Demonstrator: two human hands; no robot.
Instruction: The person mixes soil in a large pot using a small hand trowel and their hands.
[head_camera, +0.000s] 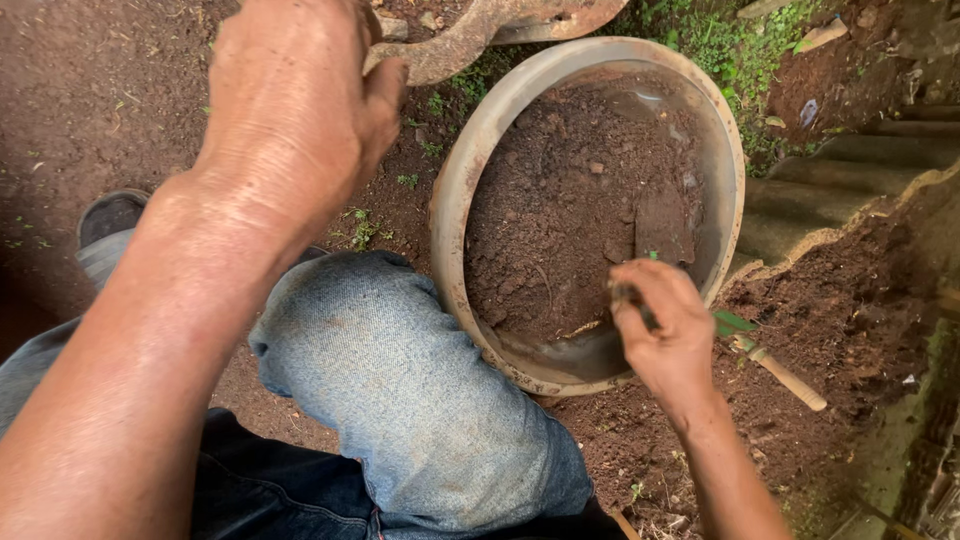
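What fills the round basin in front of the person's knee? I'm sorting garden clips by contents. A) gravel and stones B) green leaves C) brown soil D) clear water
C: the round basin holds loose brown soil across most of its inside, with the right hand poised at its near rim, and no water, leaf pile or gravel in it.

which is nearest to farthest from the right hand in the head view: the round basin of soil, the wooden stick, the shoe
1. Round basin of soil: the right hand is over its near rim.
2. Wooden stick: on the ground just right of that hand.
3. Shoe: far left, beyond the knee.
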